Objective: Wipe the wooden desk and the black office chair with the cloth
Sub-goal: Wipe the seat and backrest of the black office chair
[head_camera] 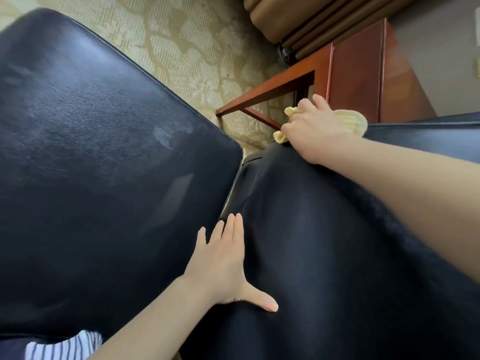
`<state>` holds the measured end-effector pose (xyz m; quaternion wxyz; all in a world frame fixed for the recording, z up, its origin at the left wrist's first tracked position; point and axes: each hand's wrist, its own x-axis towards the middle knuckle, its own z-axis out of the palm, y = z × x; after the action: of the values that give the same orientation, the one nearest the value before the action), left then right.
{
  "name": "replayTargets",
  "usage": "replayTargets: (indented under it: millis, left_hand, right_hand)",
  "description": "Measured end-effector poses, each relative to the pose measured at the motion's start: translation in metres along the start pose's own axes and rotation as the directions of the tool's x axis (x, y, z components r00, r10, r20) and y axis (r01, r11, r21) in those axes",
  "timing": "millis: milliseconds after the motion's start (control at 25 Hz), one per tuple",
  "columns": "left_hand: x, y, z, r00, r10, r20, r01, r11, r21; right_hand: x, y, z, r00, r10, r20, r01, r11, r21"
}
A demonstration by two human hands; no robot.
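The black office chair fills most of the view: its seat (98, 157) on the left, its backrest (324, 242) on the right. My left hand (223, 266) lies flat and open on the backrest near the gap to the seat, holding nothing. My right hand (315, 129) presses a pale yellow cloth (353, 119) onto the far top edge of the backrest; the cloth sticks out on both sides of the hand. The red-brown wooden desk (361, 81) stands beyond the chair at the upper right.
Patterned beige carpet (187, 48) covers the floor behind the chair. Brown curtains (311, 19) hang at the top, with a dark round object (285, 54) at their foot. A striped fabric (65, 346) shows at the bottom left.
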<state>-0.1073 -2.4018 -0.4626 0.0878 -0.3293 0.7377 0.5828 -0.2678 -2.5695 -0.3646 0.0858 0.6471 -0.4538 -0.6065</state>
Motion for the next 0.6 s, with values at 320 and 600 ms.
replayTargets:
  millis: [320,600]
  left_hand:
    - [-0.007,-0.002,-0.009,1.000,0.008,-0.009,-0.008,1.000,0.011]
    - [-0.029,-0.034,-0.024,0.994,-0.105,0.040,0.092,0.966,0.243]
  right_hand:
    - [0.038,-0.090,0.001,0.972,-0.117,0.202,0.099,0.990,0.097]
    - [-0.024,-0.173,0.009,0.892,-0.361,0.272,0.307,0.925,0.223]
